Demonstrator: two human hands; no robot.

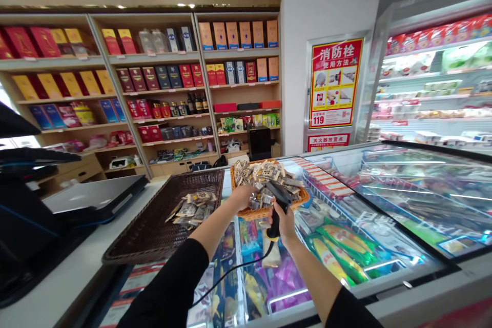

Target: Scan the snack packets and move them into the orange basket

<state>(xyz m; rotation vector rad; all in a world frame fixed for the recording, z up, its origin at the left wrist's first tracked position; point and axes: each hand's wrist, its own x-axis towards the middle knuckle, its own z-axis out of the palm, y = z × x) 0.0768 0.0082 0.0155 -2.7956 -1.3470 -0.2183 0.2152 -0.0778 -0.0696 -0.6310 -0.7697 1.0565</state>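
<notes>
My right hand [283, 221] is wrapped round the black handle of a barcode scanner [277, 196], whose head is tilted over an orange wicker basket [251, 213]. A black cable trails from the handle towards me. Many small printed packets [269, 171] fill the basket. My left hand [243, 196] reaches over the basket's near left side, its fingers curled in among the packets. They seem to pinch one small packet, mostly hidden. To the left, a dark brown woven tray [144, 228] holds a looser pile of similar packets [195, 208].
The basket and tray rest on a glass-topped chest freezer [330, 251] full of packaged food. A counter scale [96, 195] and dark checkout equipment [23, 189] stand at left. Beyond are shelves of boxed goods [161, 78], a red fire-hydrant poster [336, 82] and a refrigerated display [434, 87].
</notes>
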